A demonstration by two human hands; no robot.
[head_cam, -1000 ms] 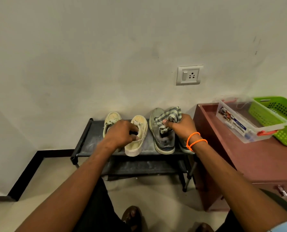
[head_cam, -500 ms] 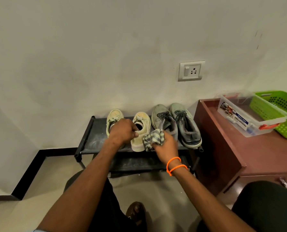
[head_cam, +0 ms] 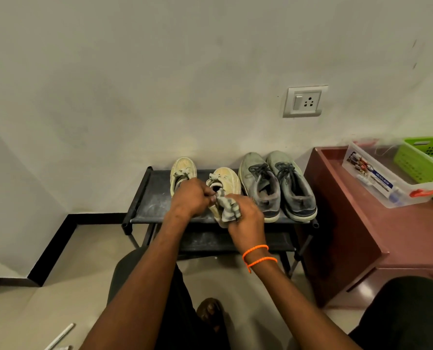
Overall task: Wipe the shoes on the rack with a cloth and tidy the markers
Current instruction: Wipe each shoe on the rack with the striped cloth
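The rack (head_cam: 144,203) top lies bare left of the cream shoes (head_cam: 182,170); grey shoes (head_cam: 276,183) crowd its right.

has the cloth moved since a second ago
Yes. The cloth left the grey shoes and now sits to their left at the heel of the cream shoe, held by the right hand.

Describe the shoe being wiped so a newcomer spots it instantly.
Below the wall socket stands a black rack with four shoes. It is the cream shoe second from left, the only one with a striped cloth against it.
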